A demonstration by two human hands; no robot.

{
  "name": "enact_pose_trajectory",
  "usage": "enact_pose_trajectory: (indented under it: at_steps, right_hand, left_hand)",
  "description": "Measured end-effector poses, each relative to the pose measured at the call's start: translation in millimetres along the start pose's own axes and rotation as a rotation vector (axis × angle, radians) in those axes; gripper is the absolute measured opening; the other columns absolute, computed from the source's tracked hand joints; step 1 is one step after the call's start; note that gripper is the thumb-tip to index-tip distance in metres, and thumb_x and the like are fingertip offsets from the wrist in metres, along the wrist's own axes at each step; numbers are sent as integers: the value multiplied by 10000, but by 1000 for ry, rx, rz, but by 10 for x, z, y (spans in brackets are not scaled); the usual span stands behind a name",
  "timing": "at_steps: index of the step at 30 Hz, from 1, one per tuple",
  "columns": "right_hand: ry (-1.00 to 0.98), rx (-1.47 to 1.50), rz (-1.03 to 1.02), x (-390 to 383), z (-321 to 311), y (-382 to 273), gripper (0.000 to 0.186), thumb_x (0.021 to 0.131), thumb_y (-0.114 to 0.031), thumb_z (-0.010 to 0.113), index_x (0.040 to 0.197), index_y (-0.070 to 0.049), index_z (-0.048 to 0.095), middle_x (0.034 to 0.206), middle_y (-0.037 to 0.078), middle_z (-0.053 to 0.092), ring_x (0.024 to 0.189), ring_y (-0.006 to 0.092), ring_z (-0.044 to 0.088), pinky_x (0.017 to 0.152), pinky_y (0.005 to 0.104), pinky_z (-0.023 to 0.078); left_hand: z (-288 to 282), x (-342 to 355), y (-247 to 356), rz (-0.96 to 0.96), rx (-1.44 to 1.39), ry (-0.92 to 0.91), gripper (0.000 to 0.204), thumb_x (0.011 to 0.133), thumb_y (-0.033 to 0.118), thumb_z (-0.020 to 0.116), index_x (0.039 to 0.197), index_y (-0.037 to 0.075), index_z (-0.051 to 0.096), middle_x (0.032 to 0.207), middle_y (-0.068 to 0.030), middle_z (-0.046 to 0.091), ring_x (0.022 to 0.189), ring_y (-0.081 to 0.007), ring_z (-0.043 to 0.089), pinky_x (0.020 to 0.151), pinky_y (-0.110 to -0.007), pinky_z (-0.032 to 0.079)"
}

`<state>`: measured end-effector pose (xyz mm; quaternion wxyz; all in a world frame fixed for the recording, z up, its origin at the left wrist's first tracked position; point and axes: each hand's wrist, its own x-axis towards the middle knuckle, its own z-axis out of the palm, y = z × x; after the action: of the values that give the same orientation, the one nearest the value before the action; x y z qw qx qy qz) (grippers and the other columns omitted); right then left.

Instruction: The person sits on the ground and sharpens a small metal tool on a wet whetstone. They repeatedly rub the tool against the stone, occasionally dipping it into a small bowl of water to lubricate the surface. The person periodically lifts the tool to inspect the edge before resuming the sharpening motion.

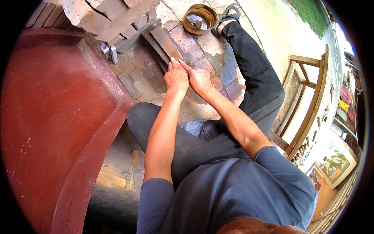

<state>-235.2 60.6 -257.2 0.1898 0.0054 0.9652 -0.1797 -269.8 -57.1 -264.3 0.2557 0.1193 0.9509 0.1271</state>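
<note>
A long, flat brown slab (165, 42), like a whetstone with a wet sheen, lies over a darker bar (154, 47) on the wet brick paving. My left hand (177, 78) is at the slab's near end, its fingers together and pressed down on it. Close beside it, my right hand (199, 80) bends inward, index finger reaching toward the left fingertips and the other fingers curled. Whatever is pinched beneath the fingers is hidden by the hands. Beyond the slab, to the right, stands a round brown bowl (188, 27) with liquid in it.
A large red-painted panel (50, 117) fills the left side. Stacked bricks (111, 17) rise at the far left, with small light-grey metal pieces (113, 54) and a flat grey strip (129, 85) nearby. My sandalled foot (230, 17) is beside the bowl. A wooden frame (317, 105) stands at right.
</note>
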Motion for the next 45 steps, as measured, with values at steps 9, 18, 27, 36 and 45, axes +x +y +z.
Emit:
enact_pose_trajectory:
  at_steps: [9, 18, 27, 36, 45]
  right_hand:
    - [57, -9, -40, 108, -48, -39, 514, 959, -163, 492, 1468, -218, 543, 887, 212, 736, 820, 380, 733, 711, 495, 574]
    - [22, -14, -10, 37, -42, -31, 509, 951, -150, 495, 1455, -193, 552, 832, 213, 724, 797, 388, 728, 712, 496, 573]
    - [53, -5, 0, -69, 45, 19, 557, 938, -145, 509, 1488, -229, 536, 823, 218, 718, 739, 377, 719, 663, 499, 561]
    - [31, 18, -13, -64, -70, -22, 502, 949, -134, 509, 1449, -144, 545, 877, 211, 733, 839, 375, 733, 704, 487, 569]
    - [138, 86, -10, 40, -23, 73, 497, 908, -102, 535, 1403, -114, 585, 814, 198, 726, 770, 382, 728, 671, 485, 572]
  left_hand:
    - [9, -19, 5, -16, 8, -19, 531, 1017, 122, 452, 1523, -28, 394, 1637, -200, 329, 1454, -318, 433, 1119, -399, 464]
    - [-5, -44, 31, -16, 21, -52, 546, 980, 114, 506, 1496, -43, 428, 1654, -192, 301, 1492, -294, 384, 1113, -383, 468]
    - [59, -21, -5, 15, 30, 47, 489, 996, 137, 488, 1442, -64, 498, 1603, -214, 392, 1450, -316, 442, 1060, -389, 507]
    - [-12, 20, -17, -9, -3, -30, 607, 926, 112, 597, 1494, -33, 437, 1637, -218, 321, 1475, -318, 403, 1141, -399, 442]
    - [-748, 112, 139, -112, -124, 48, 469, 839, 258, 776, 1261, 73, 690, 1188, -203, 718, 1028, -407, 708, 900, -485, 560]
